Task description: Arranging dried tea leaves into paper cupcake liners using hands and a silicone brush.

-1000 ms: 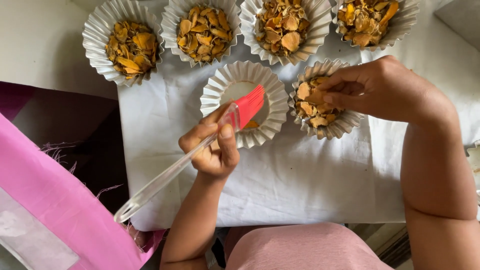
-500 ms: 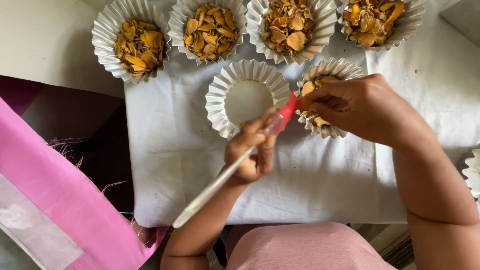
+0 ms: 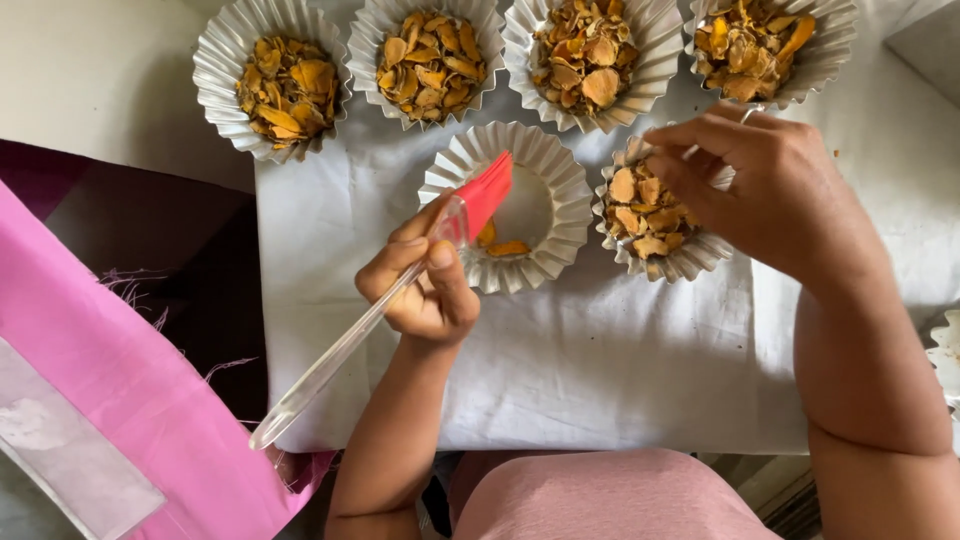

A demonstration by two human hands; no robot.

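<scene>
Just now the white cloth (image 3: 600,370) is filling the middle of the frame, with a pink sheet (image 3: 110,390) lying across the lower left. Four foil cups of dried yellow slices (image 3: 435,60) are sitting along the top edge. At centre the nearly empty cup (image 3: 520,205) is holding two slices, and the filled cup (image 3: 655,215) is standing just right of it. The right hand (image 3: 775,190) is curling loosely over that filled cup, fingertips in the slices; I cannot tell whether it is gripping any. The left hand (image 3: 425,285) is pinching the clear-handled spatula (image 3: 390,300), its long axis running from lower left up to the red blade over the nearly empty cup.
</scene>
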